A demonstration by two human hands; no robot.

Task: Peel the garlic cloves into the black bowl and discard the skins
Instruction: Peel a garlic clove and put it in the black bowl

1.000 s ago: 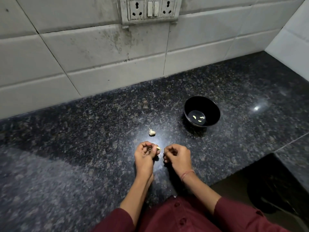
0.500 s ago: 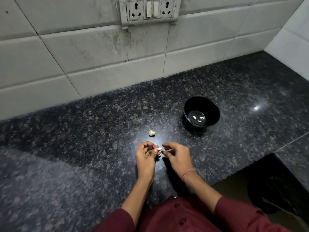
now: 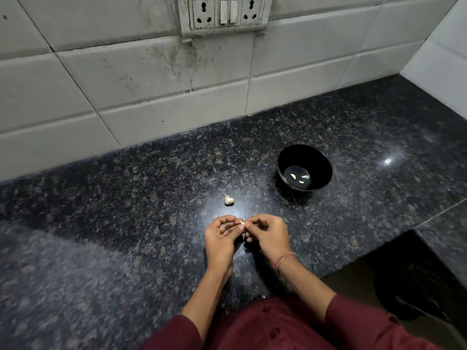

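Over the dark granite counter [image 3: 126, 248], my left hand [image 3: 220, 239] and my right hand [image 3: 269, 236] meet fingertip to fingertip. Between them they pinch a small pale garlic cloves piece, one clove [image 3: 242, 224], with a strip of skin hanging below it. A lone unpeeled garlic piece [image 3: 229, 200] lies on the counter just beyond my hands. Further right stands the black bowl [image 3: 319, 162], with three peeled cloves [image 3: 299, 178] on its bottom.
A white tiled wall [image 3: 151, 97] with a socket and switch plate [image 3: 222, 13] runs along the back. The counter's front edge drops to a dark floor area [image 3: 404, 279] at the lower right. A side wall [image 3: 444, 59] closes the right corner.
My two hands have drawn together, so the right fingertips now touch the clove that the left hand held. The bowl and the loose garlic piece have not moved.
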